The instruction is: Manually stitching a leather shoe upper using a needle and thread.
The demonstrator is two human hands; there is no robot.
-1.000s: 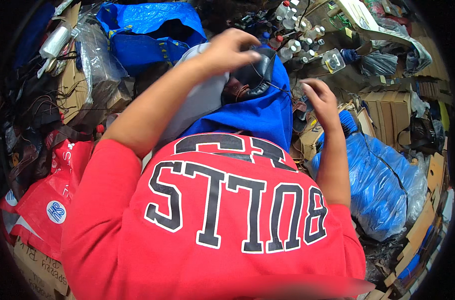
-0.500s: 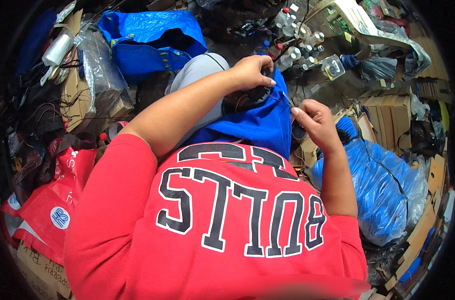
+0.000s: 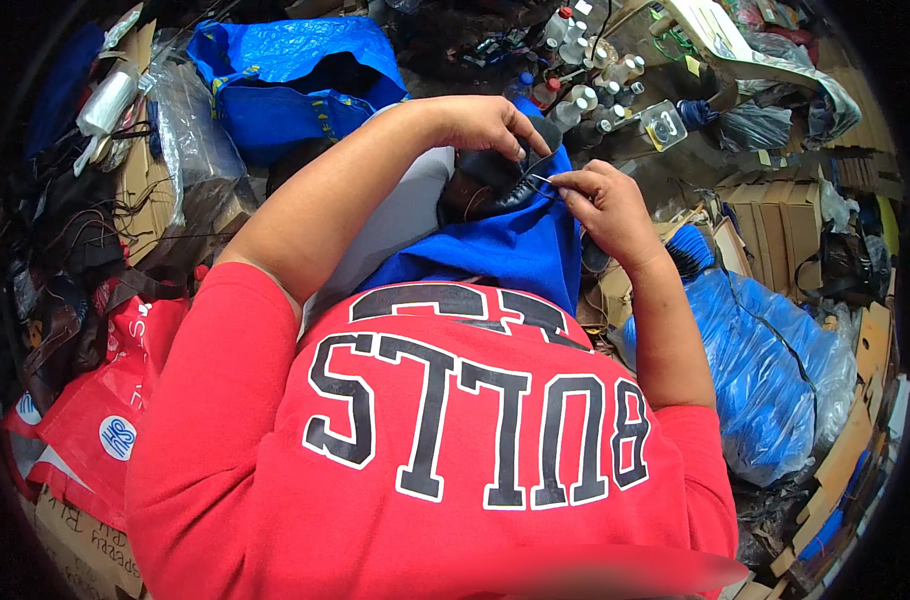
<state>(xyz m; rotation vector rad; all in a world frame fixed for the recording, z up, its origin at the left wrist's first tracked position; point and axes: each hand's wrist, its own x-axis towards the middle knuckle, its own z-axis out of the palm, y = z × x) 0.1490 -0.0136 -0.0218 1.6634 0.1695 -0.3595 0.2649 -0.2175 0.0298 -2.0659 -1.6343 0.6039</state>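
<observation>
A black leather shoe (image 3: 520,190) lies over the blue cloth (image 3: 485,245) on my lap. My left hand (image 3: 495,128) comes over it from the left, its fingers closed on the shoe's upper edge near the opening. On the right, my right hand (image 3: 603,205) pinches a thin, pale, needle-like piece (image 3: 541,178) between thumb and forefinger. Its tip points left and meets the shoe, or nearly so. Part of the shoe is hidden behind my left hand.
An open blue bag (image 3: 295,75) stands at the far left. Several bottles (image 3: 585,80) crowd the far right, near a clear container (image 3: 663,126). A plastic-wrapped blue bundle (image 3: 755,370) is beside my right forearm; cardboard (image 3: 770,230) stands behind it. A red bag (image 3: 105,400) lies left.
My right hand has moved slightly up and left, and the needle-like piece now shows at the shoe. My left hand has shifted left and down, exposing more of the shoe.
</observation>
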